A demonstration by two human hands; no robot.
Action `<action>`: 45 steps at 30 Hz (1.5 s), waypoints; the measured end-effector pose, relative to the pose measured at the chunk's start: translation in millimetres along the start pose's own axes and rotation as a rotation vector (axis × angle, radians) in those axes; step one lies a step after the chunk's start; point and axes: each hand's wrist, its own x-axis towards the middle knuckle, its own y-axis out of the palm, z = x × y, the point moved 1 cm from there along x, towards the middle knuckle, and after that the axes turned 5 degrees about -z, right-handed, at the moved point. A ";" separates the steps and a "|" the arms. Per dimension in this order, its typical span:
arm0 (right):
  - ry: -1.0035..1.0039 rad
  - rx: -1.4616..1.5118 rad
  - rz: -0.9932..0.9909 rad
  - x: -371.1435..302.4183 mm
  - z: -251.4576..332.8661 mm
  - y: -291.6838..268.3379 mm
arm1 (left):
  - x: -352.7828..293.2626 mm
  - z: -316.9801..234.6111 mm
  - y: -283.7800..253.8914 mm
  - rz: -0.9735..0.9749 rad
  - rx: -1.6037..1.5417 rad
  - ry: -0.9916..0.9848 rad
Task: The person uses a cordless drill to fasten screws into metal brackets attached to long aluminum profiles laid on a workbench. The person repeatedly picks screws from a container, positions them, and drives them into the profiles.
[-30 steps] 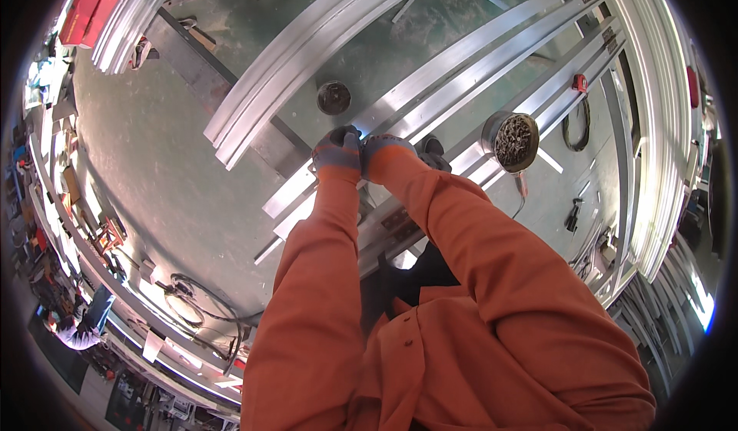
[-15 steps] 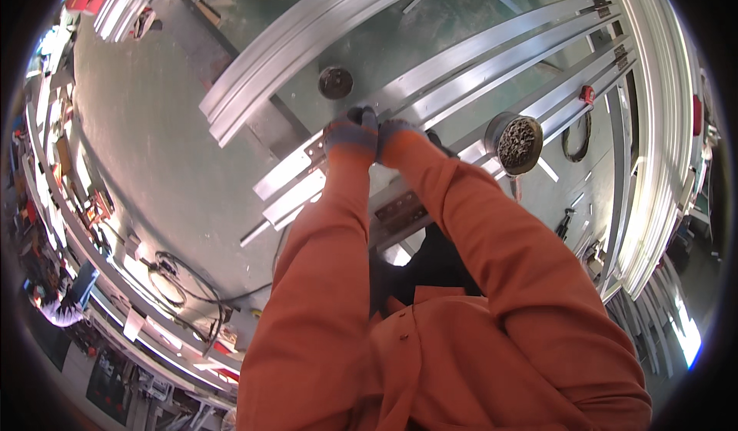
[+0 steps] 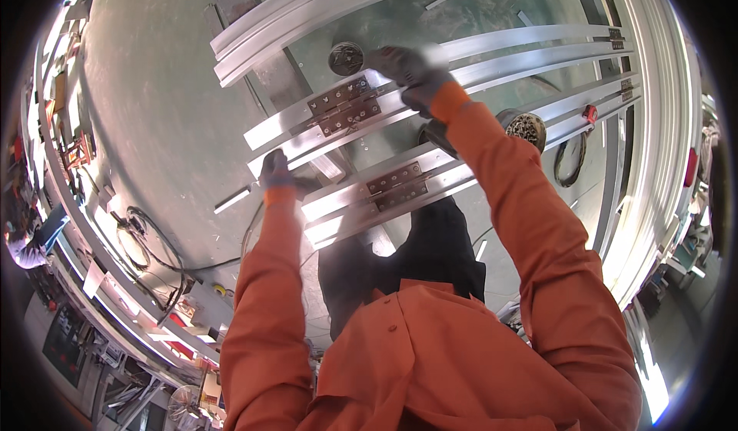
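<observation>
Both my hands wear dark gloves with orange cuffs. My left hand (image 3: pixel 277 171) is at the left end of a hinged pair of silver metal profiles (image 3: pixel 286 154), touching or just beside the edge, its fingers and thumb apart. Over the same pair, right of its hinge, my right hand (image 3: pixel 407 71) is smeared by motion; whether anything is in it cannot be made out. The dark hinge (image 3: pixel 344 107) joins the two profiles, with screws showing in its leaves. Nearer me, a second hinge (image 3: pixel 397 185) lies across another profile pair (image 3: pixel 338 204).
Just beyond the hinge stands a round tin (image 3: pixel 346 59). Right of my right forearm, a container of small screws or similar pieces (image 3: pixel 526 130) stands by a red tape measure (image 3: pixel 590 114). Long profiles (image 3: pixel 307 16) lie at the back; a dark cable (image 3: pixel 146 239) coils at left.
My hands were together over the profiles and have moved apart, the left toward me and leftward, the right away and rightward. The first hinge is now uncovered. The view has shifted.
</observation>
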 end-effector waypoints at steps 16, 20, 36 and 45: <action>0.233 -0.120 -0.033 -28.7 -113.1 36.1 | -9.4 -36.3 15.1 -0.050 0.756 0.787; -0.097 -0.429 -0.114 -34.0 -102.3 31.7 | 7.1 -0.1 31.6 -0.176 0.784 0.883; 0.091 -0.299 0.135 -23.9 -49.0 17.7 | 28.0 10.3 37.5 -0.133 0.825 1.007; -0.032 -0.465 0.102 -30.6 -58.8 19.4 | 19.9 5.5 44.0 -0.254 0.741 1.024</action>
